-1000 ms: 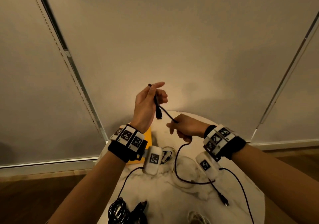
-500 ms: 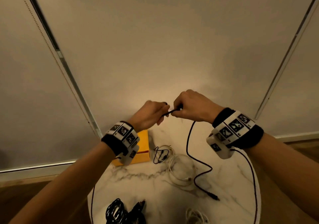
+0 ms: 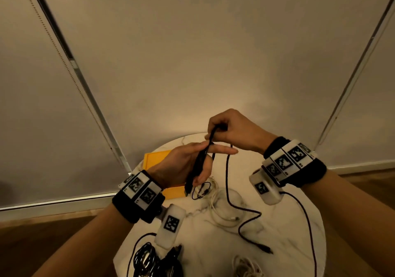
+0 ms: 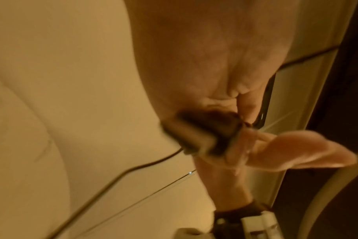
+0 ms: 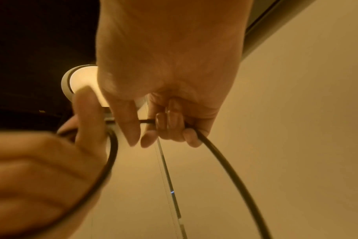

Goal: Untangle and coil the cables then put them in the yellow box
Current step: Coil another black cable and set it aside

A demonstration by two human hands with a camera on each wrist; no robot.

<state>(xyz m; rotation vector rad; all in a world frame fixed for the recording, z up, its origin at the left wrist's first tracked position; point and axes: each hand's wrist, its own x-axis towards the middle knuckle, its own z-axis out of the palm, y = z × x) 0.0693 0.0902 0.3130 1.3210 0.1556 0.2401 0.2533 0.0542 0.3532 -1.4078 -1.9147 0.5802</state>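
Coiling looked barely begun: over the table (image 3: 299, 244), the left hand (image 3: 181, 165) thumb-pinned the black cable (image 3: 227, 182), the right hand (image 3: 235, 131) gripped it higher, white cables (image 3: 222, 214) lay loose, and the yellow box (image 3: 156, 159) sat at the table's 11 o'clock.

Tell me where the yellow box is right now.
Head view: the yellow box sits on the far left of the marble table, partly hidden behind the left hand, which holds a black cable.

Pale blinds (image 3: 192, 52) hung behind, split by dark frame strips (image 3: 84, 84) (a beaded cord (image 3: 52, 39) ran beside the left one). Warm, dim light fell on a round marble table (image 3: 286, 229) above wooden floor (image 3: 42, 229).
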